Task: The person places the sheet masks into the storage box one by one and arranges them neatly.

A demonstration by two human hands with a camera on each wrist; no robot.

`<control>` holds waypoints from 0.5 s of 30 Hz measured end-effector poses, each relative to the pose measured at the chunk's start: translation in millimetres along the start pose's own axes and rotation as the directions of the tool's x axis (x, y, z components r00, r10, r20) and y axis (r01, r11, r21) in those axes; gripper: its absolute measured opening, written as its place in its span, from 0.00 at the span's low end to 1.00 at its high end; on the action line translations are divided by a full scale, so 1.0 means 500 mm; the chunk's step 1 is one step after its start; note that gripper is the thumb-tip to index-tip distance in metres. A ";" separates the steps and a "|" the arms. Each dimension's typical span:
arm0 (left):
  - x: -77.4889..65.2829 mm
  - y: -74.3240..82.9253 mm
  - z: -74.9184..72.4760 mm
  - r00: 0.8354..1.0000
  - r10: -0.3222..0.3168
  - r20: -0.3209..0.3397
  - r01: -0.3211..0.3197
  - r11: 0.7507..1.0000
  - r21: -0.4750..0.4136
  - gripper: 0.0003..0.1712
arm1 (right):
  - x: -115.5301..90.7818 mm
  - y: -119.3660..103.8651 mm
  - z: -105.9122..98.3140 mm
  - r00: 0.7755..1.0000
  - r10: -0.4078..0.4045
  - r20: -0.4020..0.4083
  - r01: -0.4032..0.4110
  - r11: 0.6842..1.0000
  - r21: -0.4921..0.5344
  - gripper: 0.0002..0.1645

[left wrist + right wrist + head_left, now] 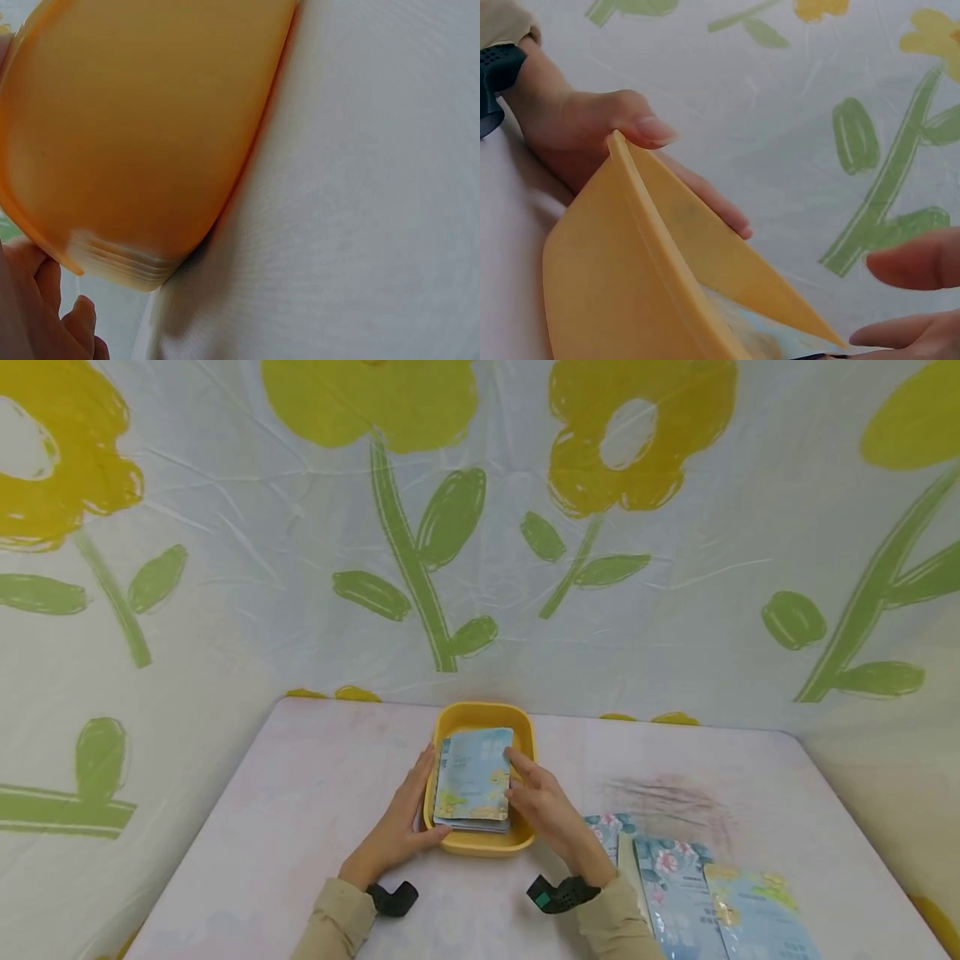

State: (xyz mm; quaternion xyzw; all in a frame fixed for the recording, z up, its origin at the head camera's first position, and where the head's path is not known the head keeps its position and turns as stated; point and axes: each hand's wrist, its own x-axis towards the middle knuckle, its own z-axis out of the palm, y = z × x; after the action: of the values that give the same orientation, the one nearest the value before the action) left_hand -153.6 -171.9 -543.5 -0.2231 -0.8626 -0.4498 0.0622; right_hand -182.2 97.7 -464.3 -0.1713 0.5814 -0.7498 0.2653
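A small yellow plastic basket stands on the table, with a stack of flat light-blue sachets lying in it. The top sachet carries yellow flowers and faint print. My left hand holds the basket at its left side, thumb over the front rim and fingers along the outer wall; the right wrist view shows this thumb over the rim. Reaching over the right rim, my right hand has its fingertips at the stack's right edge. Thumb and fingers of that hand are spread apart in the right wrist view.
Right of the basket, by my right forearm, lie more sachets: a blue one with pink flowers, a yellow-flowered one overlapping it, and another partly hidden one. A flower-printed cloth hangs behind the pale table.
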 end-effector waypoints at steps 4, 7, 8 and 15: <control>0.002 0.004 -0.001 1.000 0.009 -0.004 -0.009 1.000 -0.002 0.63 | 0.003 -0.002 -0.003 0.999 0.018 0.029 -0.019 1.000 0.022 0.41; 0.002 0.005 -0.001 1.000 0.024 -0.011 -0.024 1.000 -0.004 0.62 | 0.004 -0.003 -0.005 0.998 0.035 0.050 -0.037 0.999 0.029 0.38; 0.002 0.006 -0.001 1.000 0.028 -0.012 -0.028 1.000 -0.005 0.62 | 0.004 -0.003 -0.006 0.998 0.041 0.050 -0.043 0.999 0.031 0.38; 0.005 0.009 0.000 0.999 0.033 -0.013 -0.033 0.999 -0.010 0.62 | 0.001 -0.007 -0.005 0.998 0.051 0.023 -0.052 0.997 0.053 0.39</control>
State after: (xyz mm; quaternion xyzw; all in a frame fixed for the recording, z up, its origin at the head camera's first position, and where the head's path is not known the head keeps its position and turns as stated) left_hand -153.7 -169.1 -539.2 -0.2345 -0.8561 -0.4546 0.0741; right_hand -184.7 99.8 -461.7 -0.1572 0.5622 -0.7562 0.2956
